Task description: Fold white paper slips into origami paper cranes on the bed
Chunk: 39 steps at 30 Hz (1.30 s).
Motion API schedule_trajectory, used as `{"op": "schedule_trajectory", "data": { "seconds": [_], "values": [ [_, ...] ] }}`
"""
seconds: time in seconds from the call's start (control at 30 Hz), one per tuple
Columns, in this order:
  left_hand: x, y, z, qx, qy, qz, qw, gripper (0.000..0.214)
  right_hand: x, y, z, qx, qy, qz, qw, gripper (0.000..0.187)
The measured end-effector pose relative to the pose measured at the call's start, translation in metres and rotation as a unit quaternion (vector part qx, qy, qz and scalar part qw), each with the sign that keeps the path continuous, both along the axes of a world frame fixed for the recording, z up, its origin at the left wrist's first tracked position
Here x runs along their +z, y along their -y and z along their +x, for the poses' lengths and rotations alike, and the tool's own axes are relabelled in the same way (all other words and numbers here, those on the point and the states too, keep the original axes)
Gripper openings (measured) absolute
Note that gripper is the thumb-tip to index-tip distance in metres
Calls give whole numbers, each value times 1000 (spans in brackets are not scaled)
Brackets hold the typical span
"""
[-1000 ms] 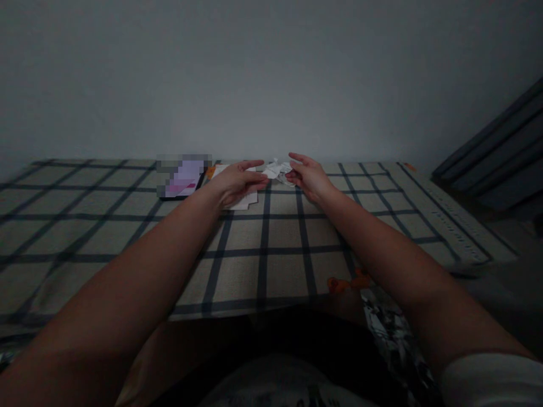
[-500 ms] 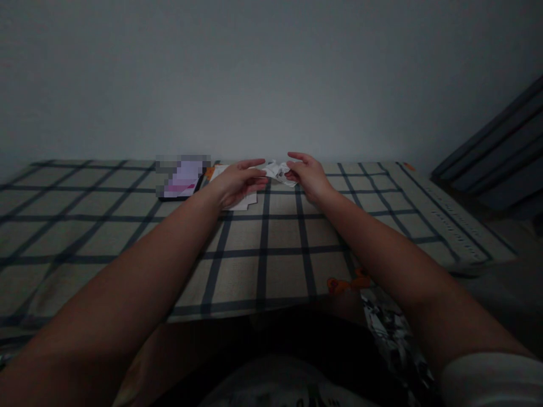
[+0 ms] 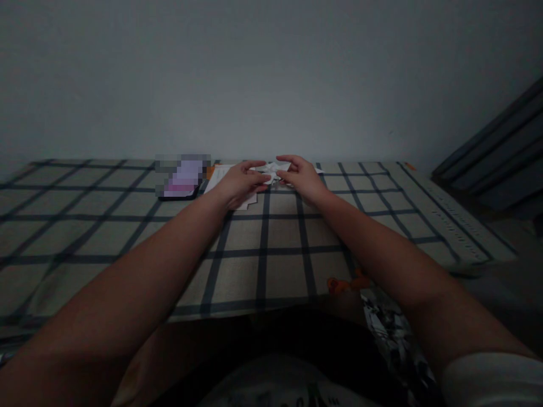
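Both arms reach forward over a checked cloth (image 3: pixel 263 265). My left hand (image 3: pixel 241 182) and my right hand (image 3: pixel 299 176) meet near the far edge, and each pinches one side of a small crumpled piece of white paper (image 3: pixel 272 169) held just above the cloth. Under and behind my left hand lies a flat white sheet (image 3: pixel 246 202) with a stepped edge. The light is dim, so the print on the paper cannot be read.
A phone with a lit screen (image 3: pixel 182 178) lies to the left of my hands. A plain wall (image 3: pixel 271 79) rises right behind the cloth. Dark striped fabric (image 3: pixel 496 164) hangs at the right. A small orange thing (image 3: pixel 348 282) sits at the cloth's near edge.
My hands have drawn closer together around the crumpled paper, the right hand shifting a little to the left. The paper now sits more tightly between the fingertips.
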State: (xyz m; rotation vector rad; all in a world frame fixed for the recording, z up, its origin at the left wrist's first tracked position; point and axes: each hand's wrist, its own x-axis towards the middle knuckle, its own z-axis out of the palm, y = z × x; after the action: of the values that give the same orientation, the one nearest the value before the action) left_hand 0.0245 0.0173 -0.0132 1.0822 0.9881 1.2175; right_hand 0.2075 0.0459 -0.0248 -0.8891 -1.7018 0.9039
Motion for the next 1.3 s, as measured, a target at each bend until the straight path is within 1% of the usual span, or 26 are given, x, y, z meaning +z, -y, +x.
{"op": "schedule_trajectory", "data": {
  "seconds": [0.17, 0.37, 0.5, 0.6, 0.77, 0.83, 1.0, 1.17, 1.3],
  "values": [
    [1, 2, 5, 11, -5, 8, 1000, 46, -2, -3, 1, -31, 39, 35, 998, 34],
    [-2, -1, 3, -2, 22, -5, 1000, 46, -2, -2, 1, -38, 71, 72, 994, 35],
    [-5, -3, 2, -5, 35, -5, 999, 44, 2, 2, 2, -41, 75, 78, 993, 36],
    [-5, -4, 1, -8, 35, 3, 999, 46, 5, 5, 2, -37, 40, 52, 997, 38],
    [-5, -6, 0, 31, 20, 7, 999, 51, 7, 2, 1, -13, -56, -41, 997, 40],
    [-4, -5, 0, 30, 15, 2, 999, 52, 6, 1, 1, -14, -82, -64, 995, 39],
    [-3, -1, 4, -18, 12, 0, 1000, 53, 5, -1, 1, -9, -108, -95, 990, 39],
    [-2, 1, 5, -2, -1, 10, 1000, 54, 6, -1, 2, -1, -125, -133, 983, 44],
    [-4, 0, 3, 9, -25, 29, 999, 54, 3, -2, 1, -19, -119, -125, 985, 42]
  ]
}}
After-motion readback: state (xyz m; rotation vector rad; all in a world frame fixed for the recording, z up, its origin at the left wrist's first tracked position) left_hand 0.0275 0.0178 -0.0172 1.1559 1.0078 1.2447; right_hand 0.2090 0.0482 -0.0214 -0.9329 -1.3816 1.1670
